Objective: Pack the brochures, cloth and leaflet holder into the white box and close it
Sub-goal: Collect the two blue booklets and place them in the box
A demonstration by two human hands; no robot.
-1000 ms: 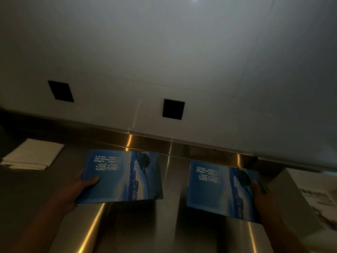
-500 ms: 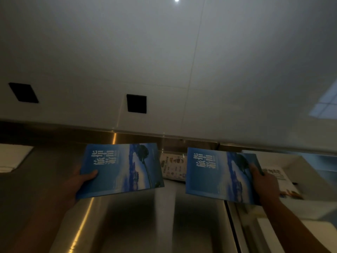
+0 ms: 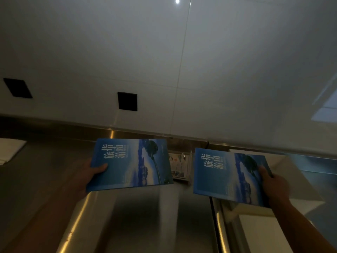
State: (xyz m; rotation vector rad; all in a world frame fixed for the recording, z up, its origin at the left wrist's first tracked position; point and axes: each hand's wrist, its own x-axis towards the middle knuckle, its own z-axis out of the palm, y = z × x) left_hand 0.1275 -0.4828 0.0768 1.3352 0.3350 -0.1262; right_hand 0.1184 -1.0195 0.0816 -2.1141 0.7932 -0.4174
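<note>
Brochures in transit, one per hand. Left hand (image 3: 91, 173) grip pinches left brochure (image 3: 130, 164) at left edge, thumb on cover; right hand (image 3: 273, 183) grip pinches right brochure (image 3: 226, 175) at right edge, above white box (image 3: 299, 185). Leaflet holder (image 3: 179, 166) between them on steel desk (image 3: 145, 216); cloth (image 3: 10, 149) far left. Judged step: loading brochures. Next: lower right brochure flat into box. Covers bear white Chinese characters, too blurred to read.

Your right-hand brochure (image 3: 226, 176) covers most of the white box (image 3: 284, 161). The folded cloth (image 3: 10, 150) (far left) is cut off by the frame edge.
</note>
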